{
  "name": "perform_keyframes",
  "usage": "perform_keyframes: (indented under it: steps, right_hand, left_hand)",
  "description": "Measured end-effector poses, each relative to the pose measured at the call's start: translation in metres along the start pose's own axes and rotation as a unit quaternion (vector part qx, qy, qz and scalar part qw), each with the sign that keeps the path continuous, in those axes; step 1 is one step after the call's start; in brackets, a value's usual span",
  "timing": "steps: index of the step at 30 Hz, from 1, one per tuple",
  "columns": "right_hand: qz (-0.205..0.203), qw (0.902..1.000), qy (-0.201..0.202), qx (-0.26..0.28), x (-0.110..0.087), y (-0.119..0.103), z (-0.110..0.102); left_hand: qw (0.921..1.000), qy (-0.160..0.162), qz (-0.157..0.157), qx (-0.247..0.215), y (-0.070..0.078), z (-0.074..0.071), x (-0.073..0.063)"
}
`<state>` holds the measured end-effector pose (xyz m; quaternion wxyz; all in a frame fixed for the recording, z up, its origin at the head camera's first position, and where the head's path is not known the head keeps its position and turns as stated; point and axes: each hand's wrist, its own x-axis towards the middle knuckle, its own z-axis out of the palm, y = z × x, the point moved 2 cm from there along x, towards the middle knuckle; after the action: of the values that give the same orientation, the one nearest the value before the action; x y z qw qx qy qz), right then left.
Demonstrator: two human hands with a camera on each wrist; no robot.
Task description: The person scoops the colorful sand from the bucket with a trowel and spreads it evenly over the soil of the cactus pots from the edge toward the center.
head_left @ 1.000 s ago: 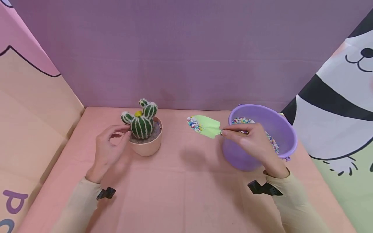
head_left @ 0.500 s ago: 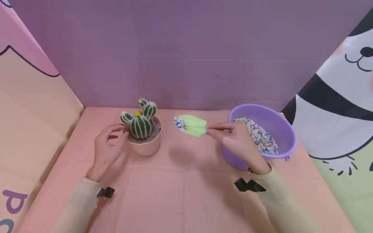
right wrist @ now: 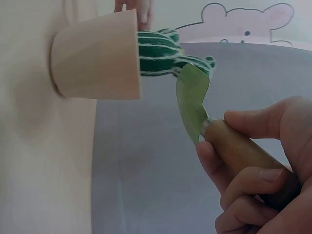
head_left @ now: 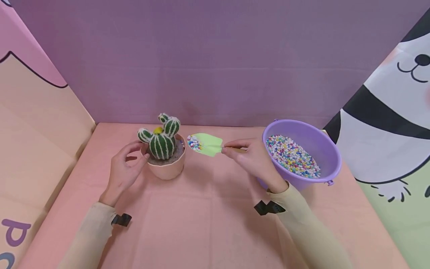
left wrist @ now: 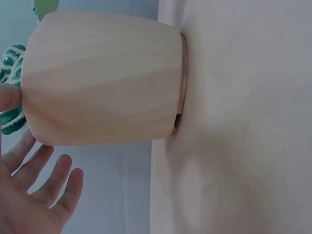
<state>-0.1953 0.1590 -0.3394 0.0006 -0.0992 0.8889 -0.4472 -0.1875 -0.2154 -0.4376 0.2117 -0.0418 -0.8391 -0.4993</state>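
Observation:
A green-and-white striped toy cactus (head_left: 162, 145) stands in a pale peach flowerpot (head_left: 167, 172) on the left half of the table. My left hand (head_left: 125, 170) is at the pot's left side, thumb and fingertips right at the rim; in the left wrist view its other fingers (left wrist: 58, 180) spread loosely beside the pot. My right hand (head_left: 252, 158) grips the wooden handle (right wrist: 239, 151) of a small garden trowel (head_left: 211, 145). Colourful pebbles (head_left: 193, 143) lie on the tip of its light green blade, raised just right of the pot rim.
A purple bucket (head_left: 330, 157) holding many colourful pebbles (head_left: 292, 157) stands behind and right of my right hand. The pink-covered table (head_left: 188, 231) meets a purple backdrop (head_left: 215, 74) at its far edge. A panda print (head_left: 379, 130) covers the right side.
My right hand has carried the loaded trowel leftward from over the bucket to beside the flowerpot. My left hand has stayed at the pot's rim.

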Motion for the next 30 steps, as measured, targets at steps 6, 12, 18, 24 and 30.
perform_keyframes:
  steps: [6,12,18,24,30]
  right_hand:
    - [0.012,0.9999,0.004,-0.001,0.009,0.001,0.014]
    - [0.007,0.9997,0.009,-0.024,0.016,0.001,0.026]
    - [-0.005,0.9989,0.013,-0.044,0.021,-0.003,0.035]
    - [-0.009,0.9967,0.012,-0.080,0.025,-0.006,0.042]
    - [-0.025,0.9943,0.018,-0.102,0.029,-0.011,0.045]
  left_hand:
    - [0.9996,-0.026,-0.010,-0.007,-0.005,0.001,0.001]
    - [0.9973,-0.071,0.002,-0.021,-0.011,0.003,0.003]
    - [0.9937,-0.105,0.015,-0.036,-0.013,0.002,0.003]
    - [0.9907,-0.133,0.017,-0.026,-0.016,-0.004,0.003]
    - [0.9893,-0.145,0.016,-0.005,-0.016,-0.006,0.004]
